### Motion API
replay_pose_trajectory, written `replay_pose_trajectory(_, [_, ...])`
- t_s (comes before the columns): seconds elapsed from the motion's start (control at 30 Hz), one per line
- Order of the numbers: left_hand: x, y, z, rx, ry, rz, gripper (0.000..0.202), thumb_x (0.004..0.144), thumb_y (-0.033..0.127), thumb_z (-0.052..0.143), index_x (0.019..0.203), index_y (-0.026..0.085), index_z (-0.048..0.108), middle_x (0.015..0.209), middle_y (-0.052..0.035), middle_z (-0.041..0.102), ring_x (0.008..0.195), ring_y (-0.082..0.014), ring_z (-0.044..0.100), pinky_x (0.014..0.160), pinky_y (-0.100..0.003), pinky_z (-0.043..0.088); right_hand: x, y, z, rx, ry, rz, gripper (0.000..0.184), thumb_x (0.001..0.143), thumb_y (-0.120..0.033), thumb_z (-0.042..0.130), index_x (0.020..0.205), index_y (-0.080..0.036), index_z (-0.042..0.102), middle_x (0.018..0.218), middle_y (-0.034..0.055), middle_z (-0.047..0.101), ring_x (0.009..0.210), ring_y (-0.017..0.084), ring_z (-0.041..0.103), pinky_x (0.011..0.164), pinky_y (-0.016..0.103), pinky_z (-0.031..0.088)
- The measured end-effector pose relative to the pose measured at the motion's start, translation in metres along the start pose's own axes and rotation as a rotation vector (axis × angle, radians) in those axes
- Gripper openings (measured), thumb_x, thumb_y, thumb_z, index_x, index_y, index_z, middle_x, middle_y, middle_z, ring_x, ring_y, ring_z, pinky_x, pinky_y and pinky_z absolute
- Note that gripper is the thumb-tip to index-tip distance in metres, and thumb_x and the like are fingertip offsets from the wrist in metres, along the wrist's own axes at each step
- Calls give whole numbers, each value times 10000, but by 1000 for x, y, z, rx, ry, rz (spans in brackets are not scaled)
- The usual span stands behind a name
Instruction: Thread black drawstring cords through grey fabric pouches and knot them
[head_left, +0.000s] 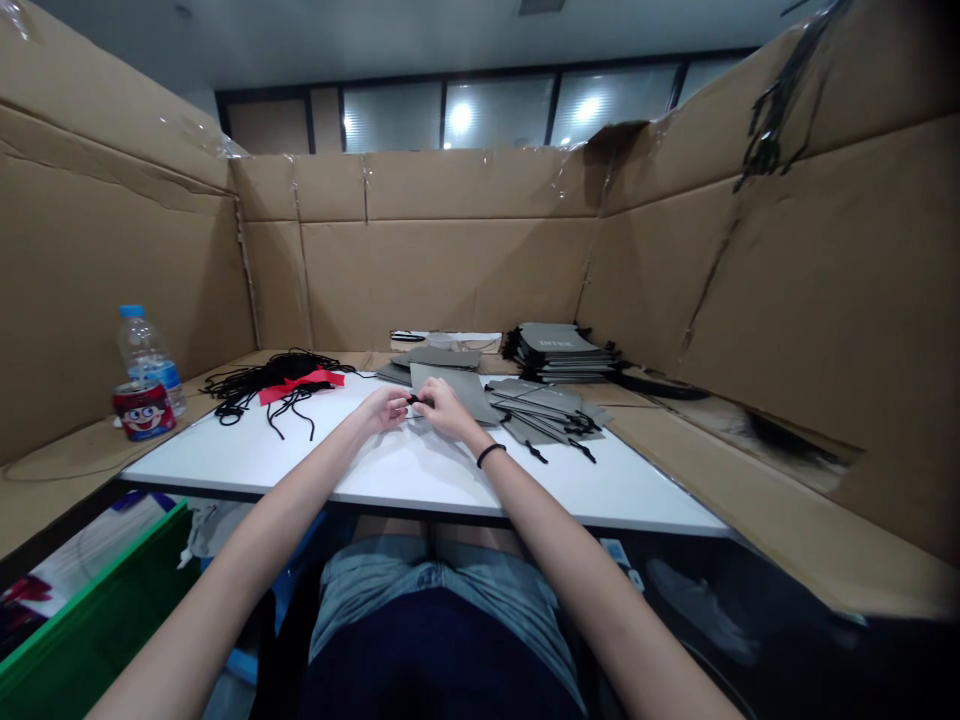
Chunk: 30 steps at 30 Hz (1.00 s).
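Note:
My left hand (385, 409) and my right hand (442, 408) meet over the middle of the white table top (420, 475). Between their pinched fingertips is a small piece of black cord (413, 400); its details are too small to make out. Just behind my right hand lies a flat grey drawstring pouch (469, 390), partly covered by the fingers. To the right, several grey pouches with black cords (544, 412) are fanned out. Left of my hands, a heap of black cords (277, 372) lies with a red strip (300, 384) across it.
A tall stack of grey pouches (562, 350) stands at the back right, with more grey pieces (435, 357) at the back middle. A water bottle (150, 350) and red can (143, 411) stand left. Cardboard walls (427, 260) enclose the table; a green bin (97, 610) sits below left.

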<state>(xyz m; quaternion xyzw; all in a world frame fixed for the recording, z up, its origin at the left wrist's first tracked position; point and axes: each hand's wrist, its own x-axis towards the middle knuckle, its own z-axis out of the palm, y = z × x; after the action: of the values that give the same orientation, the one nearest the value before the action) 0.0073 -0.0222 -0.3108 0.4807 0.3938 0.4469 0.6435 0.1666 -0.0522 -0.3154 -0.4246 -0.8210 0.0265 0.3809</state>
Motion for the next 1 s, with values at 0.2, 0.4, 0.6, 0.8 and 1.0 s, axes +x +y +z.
replay_pose_trajectory(0.2, [-1,1,2,58,54,-47,110,584,177,696,653,164,612,603,-28,606,502,-114,540,499,-243,487,1,2,2,-35,15,-25,170,810,-189,551,646,-186,507,825,35,522,848,176,445,787,301,348])
replay_pose_trajectory(0.4, [-9,0,5,321,100,285,137,609,212,721,704,129,668,604,3,587,501,-75,499,481,-193,440,1,8,2,-43,67,18,170,794,-169,569,644,-190,491,818,33,508,842,183,445,772,309,350])
replay_pose_trajectory(0.6, [-8,-2,5,595,52,417,147,710,224,648,729,90,704,526,10,556,413,-73,451,408,-200,378,-1,6,2,-136,60,70,163,795,-171,583,653,-185,503,853,48,526,863,192,447,778,316,345])
replay_pose_trajectory(0.8, [-7,-2,1,650,-55,447,178,714,190,639,801,61,723,507,10,571,409,-70,441,420,-198,366,-2,5,0,-157,32,67,157,823,-168,560,671,-179,521,887,57,542,889,192,456,792,312,340])
replay_pose_trajectory(1.0, [-9,-2,-1,771,-53,547,230,715,247,635,799,62,744,532,-11,606,432,-88,479,438,-202,384,-3,5,-1,-181,-6,55,134,833,-163,544,700,-173,552,892,61,551,905,198,463,793,317,338])
